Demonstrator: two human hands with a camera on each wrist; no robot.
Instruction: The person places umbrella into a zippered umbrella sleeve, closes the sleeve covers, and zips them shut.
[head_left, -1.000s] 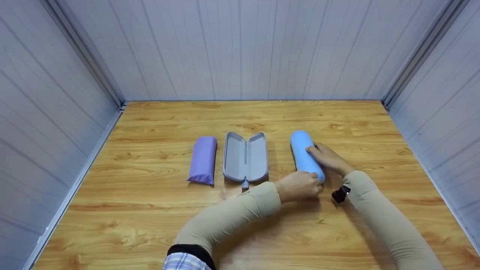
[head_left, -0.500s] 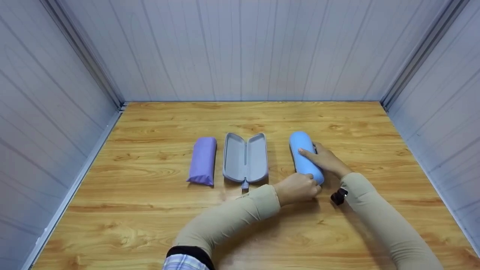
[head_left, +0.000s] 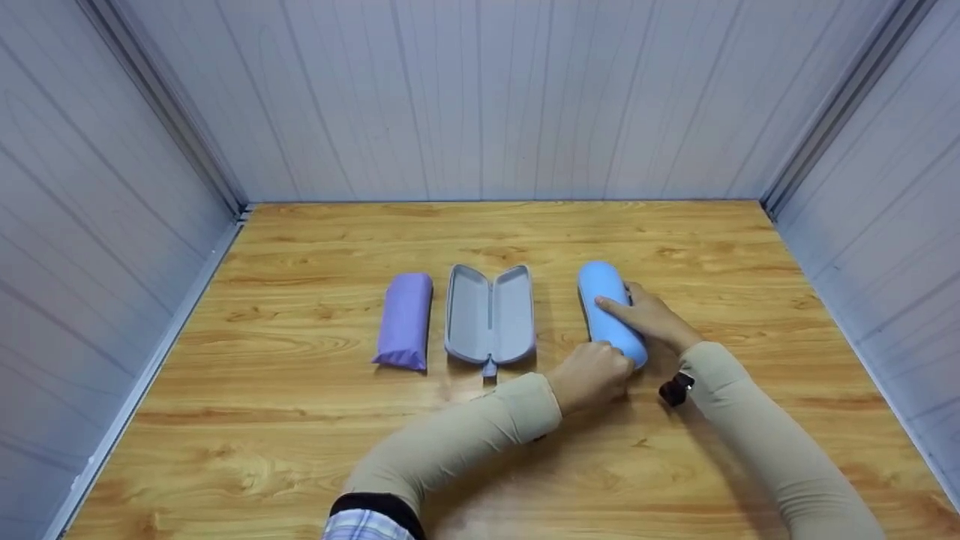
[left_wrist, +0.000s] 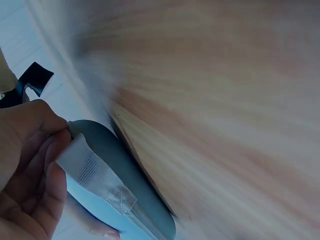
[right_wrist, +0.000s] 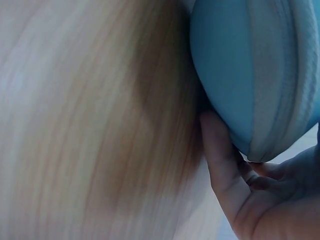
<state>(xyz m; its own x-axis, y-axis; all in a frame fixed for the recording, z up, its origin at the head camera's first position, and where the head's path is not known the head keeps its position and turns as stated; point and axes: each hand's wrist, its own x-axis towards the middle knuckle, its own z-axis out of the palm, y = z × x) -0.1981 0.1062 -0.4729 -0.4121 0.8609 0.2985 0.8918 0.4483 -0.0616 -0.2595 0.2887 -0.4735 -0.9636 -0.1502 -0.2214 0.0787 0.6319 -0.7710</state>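
Note:
A blue zip-up glasses case point(head_left: 611, 313) lies closed on the table, slanting slightly. My right hand point(head_left: 655, 321) grips it from the right side, thumb across the top and fingers point(right_wrist: 217, 145) along the lower side. At its near end, my left hand point(head_left: 592, 377) pinches the case's edge beside a grey fabric tab point(left_wrist: 102, 175). Whether a zipper pull is between those fingertips is hidden. The zip band point(right_wrist: 287, 75) around the case shows in the right wrist view. Left of it, a grey glasses case point(head_left: 514, 315) lies spread open, its zipper tab point(head_left: 490, 369) pointing toward me.
A purple wrapped packet point(head_left: 405, 322) lies left of the grey case. The wooden table point(head_left: 247, 420) is bounded by pale panel walls point(head_left: 480, 97) at the back and both sides. A black band device point(head_left: 677, 389) sits at my right wrist.
My left hand has shifted slightly left along the near end of the blue case. My right thumb has slid farther across its top. The other items have stayed put.

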